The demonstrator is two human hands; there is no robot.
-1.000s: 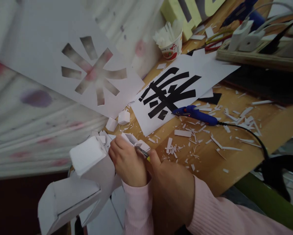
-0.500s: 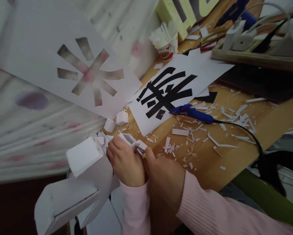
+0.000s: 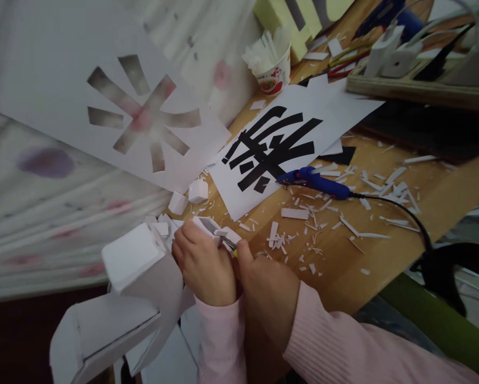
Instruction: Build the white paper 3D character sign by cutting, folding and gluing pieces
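Note:
My left hand point(image 3: 203, 261) is closed around a small hollow white foam-board piece point(image 3: 208, 226) near the table edge. Close beside it, my right hand point(image 3: 268, 290) grips a craft knife point(image 3: 230, 245); a grey metal blade and a bit of yellow handle show. The blade lies against the white piece, and most of the handle is hidden in my fingers. Left of my left hand stands a large white foam-board letter shape point(image 3: 133, 256). Two small white blocks point(image 3: 198, 190) sit just beyond my hands.
A blue hot glue gun point(image 3: 315, 182) lies on a sheet with black character strokes point(image 3: 223, 176), its cord running right. White scraps point(image 3: 295, 214) litter the wooden table. A cut-out white board point(image 3: 63, 69), a paper cup point(image 3: 272, 77) and a power strip point(image 3: 415, 93) stand further back.
The view has shifted slightly, moving the white letter shape a little left in the picture. Both hands keep their grips, and the blade stays at the white piece with hardly any visible movement.

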